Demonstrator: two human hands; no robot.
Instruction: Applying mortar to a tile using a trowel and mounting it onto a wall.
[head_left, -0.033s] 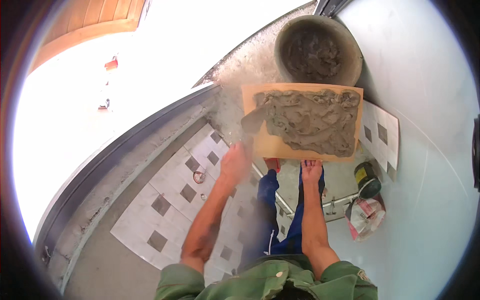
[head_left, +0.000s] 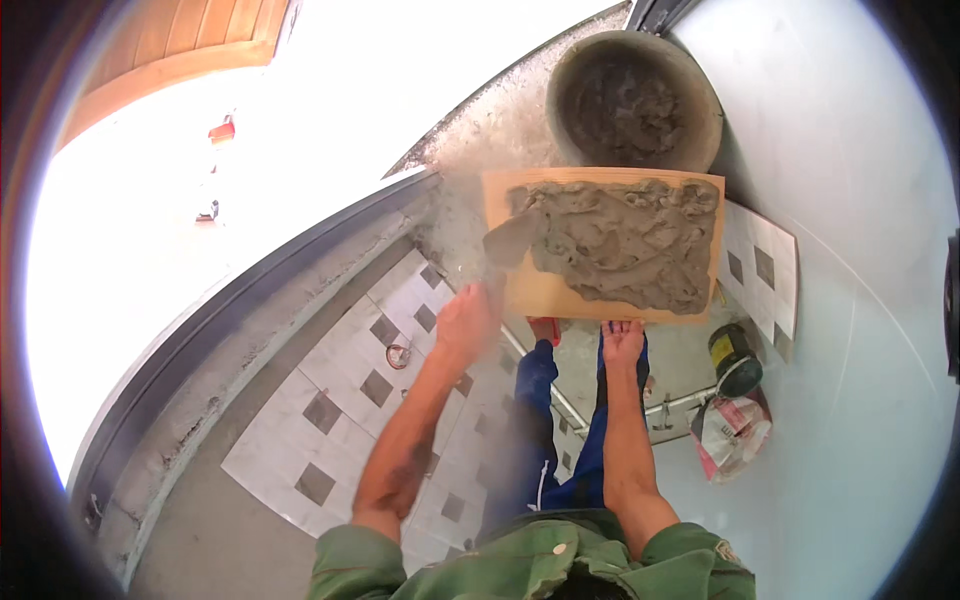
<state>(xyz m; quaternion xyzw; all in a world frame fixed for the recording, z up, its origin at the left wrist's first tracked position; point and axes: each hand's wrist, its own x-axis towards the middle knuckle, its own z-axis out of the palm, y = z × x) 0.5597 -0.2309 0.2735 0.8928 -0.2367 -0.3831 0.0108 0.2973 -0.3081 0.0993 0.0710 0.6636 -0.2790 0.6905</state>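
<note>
A tan tile (head_left: 535,288), its upper face spread with wet grey mortar (head_left: 630,245), is held out in front of me. My right hand (head_left: 623,345) grips the near edge of this tile, fingers curled at its underside. To the left, my left hand (head_left: 468,322) is closed round the handle of a trowel (head_left: 512,238). The trowel's mortar-smeared blade lies at the left edge of the mortar; a hazy smear in the picture partly hides the handle. The mortar covers most of the tile, while its left and near margins are bare.
A round tub (head_left: 712,110) of mortar stands beyond the tile. White floor tiles with dark squares (head_left: 322,412) lie at lower left, a coil of wire (head_left: 398,356) on them. At right are a patterned tile (head_left: 785,255), a dark bucket (head_left: 738,375), a crumpled bag (head_left: 732,430) and a pale wall (head_left: 860,300).
My left hand and forearm have shifted very slightly to the left. The tile and my right hand look practically unmoved.
</note>
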